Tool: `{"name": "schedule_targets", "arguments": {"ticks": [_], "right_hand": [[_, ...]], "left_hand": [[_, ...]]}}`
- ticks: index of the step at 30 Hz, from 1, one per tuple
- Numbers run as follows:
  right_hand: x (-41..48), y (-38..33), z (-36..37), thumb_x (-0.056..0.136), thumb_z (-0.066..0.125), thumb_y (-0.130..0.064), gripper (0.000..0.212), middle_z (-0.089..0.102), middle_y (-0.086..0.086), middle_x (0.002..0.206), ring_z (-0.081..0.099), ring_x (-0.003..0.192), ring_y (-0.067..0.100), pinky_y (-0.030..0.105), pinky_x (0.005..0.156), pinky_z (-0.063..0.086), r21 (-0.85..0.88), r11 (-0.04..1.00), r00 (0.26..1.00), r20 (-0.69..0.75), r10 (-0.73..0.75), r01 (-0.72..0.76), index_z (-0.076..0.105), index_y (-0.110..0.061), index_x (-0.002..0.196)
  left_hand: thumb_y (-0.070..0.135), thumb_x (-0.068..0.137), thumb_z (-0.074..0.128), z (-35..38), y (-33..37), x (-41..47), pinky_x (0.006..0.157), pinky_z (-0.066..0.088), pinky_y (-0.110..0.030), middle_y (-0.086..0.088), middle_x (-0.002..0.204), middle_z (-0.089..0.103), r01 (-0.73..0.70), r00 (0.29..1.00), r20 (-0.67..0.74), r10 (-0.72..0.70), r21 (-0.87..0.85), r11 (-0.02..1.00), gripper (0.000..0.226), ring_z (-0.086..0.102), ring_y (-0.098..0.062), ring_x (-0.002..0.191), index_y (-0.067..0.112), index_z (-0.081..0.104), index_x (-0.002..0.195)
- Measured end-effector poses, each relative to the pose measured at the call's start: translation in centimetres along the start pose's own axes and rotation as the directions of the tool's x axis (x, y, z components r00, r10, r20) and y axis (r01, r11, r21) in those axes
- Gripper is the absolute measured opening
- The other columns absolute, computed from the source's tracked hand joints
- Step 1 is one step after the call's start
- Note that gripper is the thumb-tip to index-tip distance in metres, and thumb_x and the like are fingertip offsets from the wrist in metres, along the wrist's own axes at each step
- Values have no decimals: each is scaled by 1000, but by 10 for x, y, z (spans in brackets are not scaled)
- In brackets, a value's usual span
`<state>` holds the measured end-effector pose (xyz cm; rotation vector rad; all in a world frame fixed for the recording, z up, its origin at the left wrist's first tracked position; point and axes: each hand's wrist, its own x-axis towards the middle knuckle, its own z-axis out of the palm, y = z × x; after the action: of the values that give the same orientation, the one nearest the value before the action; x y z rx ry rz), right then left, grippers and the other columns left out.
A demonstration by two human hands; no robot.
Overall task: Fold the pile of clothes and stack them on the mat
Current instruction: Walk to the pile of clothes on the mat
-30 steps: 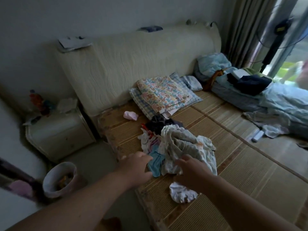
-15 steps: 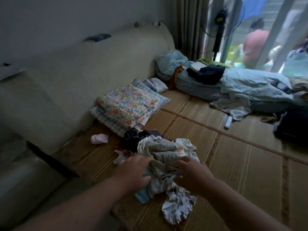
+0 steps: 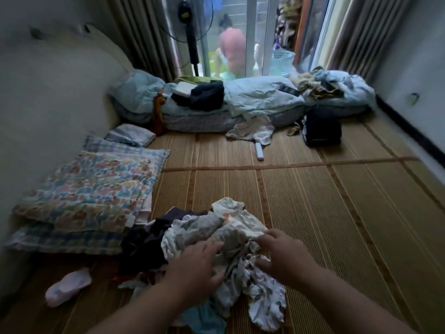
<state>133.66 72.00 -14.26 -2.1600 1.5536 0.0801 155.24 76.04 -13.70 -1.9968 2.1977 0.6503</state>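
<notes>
At the far left, a small pink sock (image 3: 68, 286) is lying alone on the mat (image 3: 313, 213). It is sitting apart from the heap, maybe because it slipped off. Just behind it, a flowery folded blanket (image 3: 91, 189) is resting on a checked one, close to the wall, so it is staying out of the way.

Next comes the pile of clothes (image 3: 204, 239). It is sitting on the mat right in front of the person, near the front edge, where both arms can reach it easily. Nothing in it is looking folded yet, so the job seems to be only starting.

The left hand (image 3: 197, 263) is lying on top of the pile. Its fingers are spread and bent down into the pale cloth, pressing or starting to grab. I cannot tell if it has a real hold on anything.

The right hand (image 3: 284, 254) is just beside it, also on the pile. Its fingers are curling over a whitish piece with a little pattern. It looks like a loose grip, but I cannot tell for sure. I think the hands are feeling for one piece to pull out.

The pile is looking all scrunched and tangled. Dark clothes are sitting on its left side, pale grey and cream ones are bunching in the middle, and a blue bit is poking out at the bottom. The cloth looks soft and floppy.

To the right, the mat is lying bare, with lots of room for a neat stack.
</notes>
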Motion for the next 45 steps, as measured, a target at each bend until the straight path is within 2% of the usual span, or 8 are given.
{"name": "schedule_targets", "arguments": {"ticks": [10,19,24,27,31,39,41,45], "right_hand": [[21,-18,58,85,54,-54,52,41,-13,141,46,123,9,40,102,35,-27,995,995,-44,94,-96,44,-39,133],[84,53,162,88,53,-51,55,37,-11,146,40,130,11,42,108,30,-35,999,998,-56,23,-25,39,-38,139],[122,88,238,84,55,-55,59,43,-10,142,43,128,12,45,104,36,-23,999,990,-133,-39,37,39,-37,138],[142,102,280,78,42,-68,69,48,-9,138,45,125,14,46,100,39,-12,996,977,-196,-86,85,37,-37,139],[163,113,319,71,34,-74,81,52,-6,133,51,118,15,46,95,43,-5,992,941,-314,-123,128,38,-33,141],[141,110,327,71,35,-73,78,54,-2,134,52,121,22,49,95,45,-173,978,911,-373,-174,116,45,-33,136],[114,103,318,75,45,-69,69,50,-5,139,49,125,21,50,99,41,-207,975,920,-359,-155,83,42,-37,137],[54,84,303,81,58,-58,62,48,-4,141,49,124,21,50,101,38,-214,974,901,-402,-160,78,42,-36,137]], "left_hand": [[48,88,50,35,-54,44,109,28,-44,9,145,35,-102,995,-15,102,13,995,60,35,-18,131,37,30,144],[51,87,50,166,-56,114,114,23,-45,8,149,31,-50,996,-72,45,-64,997,62,25,-14,139,38,30,144],[55,81,48,246,-65,153,111,30,-46,6,145,39,-93,978,-196,76,-77,993,62,34,-16,135,37,39,140],[57,74,37,290,-75,170,103,40,-47,3,134,53,-160,936,-326,130,-67,985,65,47,-18,126,32,52,132],[54,76,46,330,-88,185,95,44,-47,2,127,58,-201,874,-450,184,11,980,58,52,-21,121,29,58,126],[58,77,46,345,-84,172,104,35,-53,1,137,49,-162,866,-470,169,56,985,61,42,-24,130,33,51,133],[59,80,45,341,-77,152,108,30,-53,2,144,42,-154,877,-454,155,38,987,63,34,-21,135,35,45,137],[67,68,22,328,-62,94,109,29,-51,3,145,42,-176,849,-505,158,11,984,80,34,-21,136,36,46,137]]}}
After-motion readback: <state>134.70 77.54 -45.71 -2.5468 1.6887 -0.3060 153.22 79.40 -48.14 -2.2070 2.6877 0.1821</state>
